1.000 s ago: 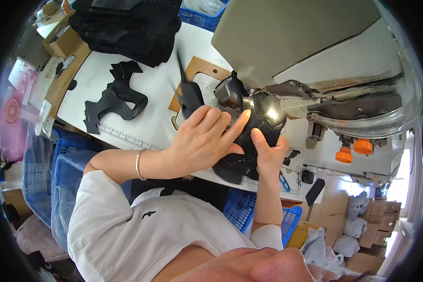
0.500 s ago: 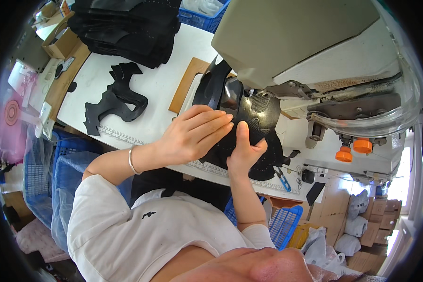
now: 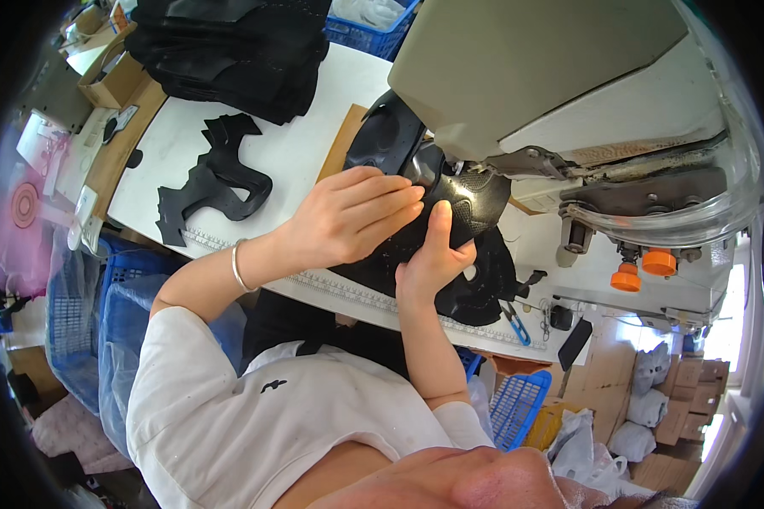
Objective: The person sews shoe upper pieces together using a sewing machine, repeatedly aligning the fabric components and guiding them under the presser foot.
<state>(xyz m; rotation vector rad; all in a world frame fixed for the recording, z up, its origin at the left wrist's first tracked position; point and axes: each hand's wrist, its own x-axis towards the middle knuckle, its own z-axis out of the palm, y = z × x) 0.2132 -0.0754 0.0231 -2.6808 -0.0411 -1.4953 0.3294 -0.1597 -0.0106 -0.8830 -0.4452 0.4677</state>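
A black shoe upper (image 3: 475, 208) with a textured, lit patch lies under the sewing machine's head (image 3: 539, 64), close to the needle area. Across its left part rests my left hand (image 3: 348, 216), fingers stretched out together, tips beside a shiny black fold; its thumb is hidden. My right hand (image 3: 437, 259) grips the near edge of the upper, thumb on top and the other fingers curled mostly out of sight. More of the black material spreads under both hands toward the table's front edge.
A cut black piece (image 3: 216, 178) lies on the white table (image 3: 301, 161), left of my hands. Behind it rises a stack of black pieces (image 3: 229, 59). Blue-handled snips (image 3: 515, 324) and a dark phone-like slab (image 3: 575, 343) lie at the front right. Blue crates (image 3: 518, 407) stand below.
The shoe upper has turned slightly under the machine head, and more of its far-left part shows. My right hand has shifted a little left and my left hand has moved slightly with the material.
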